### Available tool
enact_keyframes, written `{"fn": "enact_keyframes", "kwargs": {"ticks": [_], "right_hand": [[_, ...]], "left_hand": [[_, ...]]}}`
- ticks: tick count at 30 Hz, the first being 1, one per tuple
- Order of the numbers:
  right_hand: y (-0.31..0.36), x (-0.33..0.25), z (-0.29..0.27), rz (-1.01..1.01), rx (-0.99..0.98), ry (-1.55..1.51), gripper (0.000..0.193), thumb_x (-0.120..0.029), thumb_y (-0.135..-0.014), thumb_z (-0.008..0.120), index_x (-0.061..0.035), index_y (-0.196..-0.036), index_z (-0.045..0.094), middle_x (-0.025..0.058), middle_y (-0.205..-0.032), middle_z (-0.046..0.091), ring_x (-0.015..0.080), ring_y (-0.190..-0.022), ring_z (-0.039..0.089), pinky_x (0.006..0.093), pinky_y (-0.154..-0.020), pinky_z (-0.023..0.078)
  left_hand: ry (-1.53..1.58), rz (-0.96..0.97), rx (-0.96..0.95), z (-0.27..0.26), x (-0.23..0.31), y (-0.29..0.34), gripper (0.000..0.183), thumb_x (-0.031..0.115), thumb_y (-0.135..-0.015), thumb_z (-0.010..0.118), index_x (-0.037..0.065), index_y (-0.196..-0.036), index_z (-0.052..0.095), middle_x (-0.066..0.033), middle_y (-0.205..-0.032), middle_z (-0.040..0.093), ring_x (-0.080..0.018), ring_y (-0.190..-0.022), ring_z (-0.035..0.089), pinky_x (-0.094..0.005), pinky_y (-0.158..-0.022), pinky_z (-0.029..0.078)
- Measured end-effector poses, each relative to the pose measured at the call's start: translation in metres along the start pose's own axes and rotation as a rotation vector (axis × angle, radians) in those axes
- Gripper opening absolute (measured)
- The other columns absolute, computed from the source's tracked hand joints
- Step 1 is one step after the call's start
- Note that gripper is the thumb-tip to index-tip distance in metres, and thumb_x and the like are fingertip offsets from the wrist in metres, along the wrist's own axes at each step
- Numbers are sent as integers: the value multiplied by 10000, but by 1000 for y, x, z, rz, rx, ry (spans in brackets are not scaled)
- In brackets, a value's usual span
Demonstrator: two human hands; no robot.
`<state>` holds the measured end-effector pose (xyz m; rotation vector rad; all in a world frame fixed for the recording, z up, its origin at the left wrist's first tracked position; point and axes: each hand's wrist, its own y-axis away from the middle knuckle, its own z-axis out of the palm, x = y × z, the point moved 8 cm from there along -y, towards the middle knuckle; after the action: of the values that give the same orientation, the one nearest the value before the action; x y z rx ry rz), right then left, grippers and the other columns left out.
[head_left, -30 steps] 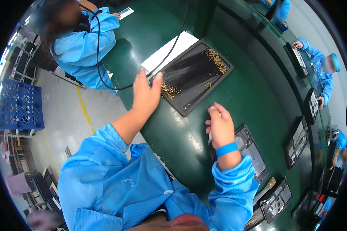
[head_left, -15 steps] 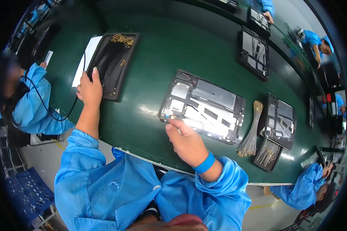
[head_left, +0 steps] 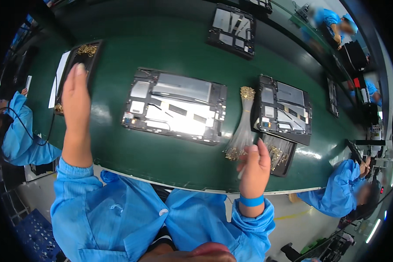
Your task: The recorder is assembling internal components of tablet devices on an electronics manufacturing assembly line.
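My left hand [head_left: 77, 98] is open, with fingers straight and held close together, over the near end of a black tray [head_left: 96, 54] with brass-tipped thin cables; it hides part of that tray. My right hand [head_left: 254, 170] is beside a bundle of thin clear cables [head_left: 243, 126] with gold ends. Its index finger points up and the other fingers curl; a small pale sliver shows at them, too little to name. Between my hands lies an opened tablet-like device [head_left: 174, 107], its inner boards and silvery battery facing up, with neither hand on it.
Right of the bundle, another opened device [head_left: 284, 107] rests on a dark tray of cables [head_left: 284, 163]. A further device [head_left: 232, 30] stands at the back. White paper [head_left: 59, 81] lies by the left tray. Co-workers in blue sit left [head_left: 19, 131] and right [head_left: 340, 187].
My right hand has left the near device's lower left corner and moved right to the cables. The view has shifted right. My left hand stays by the left tray, its fingers now closer together.
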<state>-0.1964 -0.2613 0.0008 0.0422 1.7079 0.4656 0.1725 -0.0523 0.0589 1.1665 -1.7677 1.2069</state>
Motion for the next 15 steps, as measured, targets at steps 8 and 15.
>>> {"fn": "enact_keyframes", "kwargs": {"ticks": [8, 15], "right_hand": [[24, 15, -111, -420, 422, 529, 392, -207, -827, 493, 70, -1093, 414, 105, -864, 541, 139, -755, 499, 243, -616, 424], [20, 57, -166, -158, 810, 829, 309, -143, -826, 494, 86, -1031, 469, 182, -877, 534, 218, -769, 521, 271, -663, 423]], "left_hand": [[678, -553, -646, 183, 46, 64, 637, 321, -762, 578, -43, -1204, 300, -229, -1202, 323, -294, -1104, 356, -364, -937, 302], [909, -897, -552, 300, 24, 68, 746, 287, -773, 566, -18, -1272, 103, -253, -1309, 72, -350, -1224, 117, -385, -1002, 182]]}}
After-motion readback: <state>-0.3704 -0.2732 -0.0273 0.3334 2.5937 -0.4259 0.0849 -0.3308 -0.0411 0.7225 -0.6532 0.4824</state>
